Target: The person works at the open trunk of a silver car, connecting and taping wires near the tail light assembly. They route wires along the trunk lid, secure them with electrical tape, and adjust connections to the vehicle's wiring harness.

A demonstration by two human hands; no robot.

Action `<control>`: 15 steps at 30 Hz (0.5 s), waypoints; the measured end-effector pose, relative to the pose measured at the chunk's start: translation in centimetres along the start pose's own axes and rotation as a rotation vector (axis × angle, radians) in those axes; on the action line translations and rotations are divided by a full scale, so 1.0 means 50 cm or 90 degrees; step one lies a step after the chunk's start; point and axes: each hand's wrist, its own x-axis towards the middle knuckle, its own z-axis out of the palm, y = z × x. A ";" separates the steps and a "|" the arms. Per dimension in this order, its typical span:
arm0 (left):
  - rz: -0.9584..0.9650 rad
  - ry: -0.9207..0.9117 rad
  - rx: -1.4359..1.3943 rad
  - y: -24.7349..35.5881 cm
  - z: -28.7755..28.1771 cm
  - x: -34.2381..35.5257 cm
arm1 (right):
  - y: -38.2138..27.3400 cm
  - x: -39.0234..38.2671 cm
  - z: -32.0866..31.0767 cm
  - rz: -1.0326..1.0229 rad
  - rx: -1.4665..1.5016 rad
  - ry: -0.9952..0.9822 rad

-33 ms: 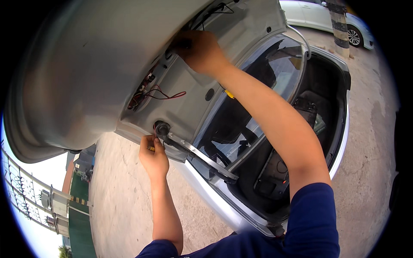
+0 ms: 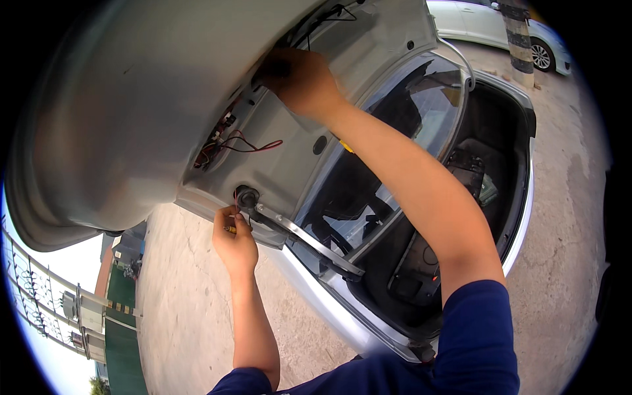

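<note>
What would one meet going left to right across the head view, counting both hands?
Green wall, left hand, right hand, striped post, car wheel.

Pale concrete ground [image 2: 566,197]; white parked car [image 2: 471,21] behind a striped post [image 2: 519,49]; green wall [image 2: 122,336] under bright sky [image 2: 74,258]

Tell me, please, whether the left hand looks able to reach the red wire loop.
Probably yes: the red wire loop is exposed near the left hand, with nothing visible covering it, though that hand seems to pinch a thin wire.
</note>
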 end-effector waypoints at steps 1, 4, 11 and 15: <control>-0.022 -0.007 -0.033 0.002 -0.001 -0.007 | -0.005 -0.010 0.019 0.014 -0.008 0.029; -0.048 -0.016 -0.092 0.000 -0.004 -0.018 | -0.008 -0.014 0.023 0.046 -0.053 0.035; -0.007 -0.055 -0.247 -0.083 -0.031 -0.036 | -0.013 -0.011 0.019 0.010 -0.069 -0.001; 0.031 -0.109 -0.261 -0.116 -0.035 -0.054 | -0.008 -0.009 0.039 -0.045 -0.135 -0.019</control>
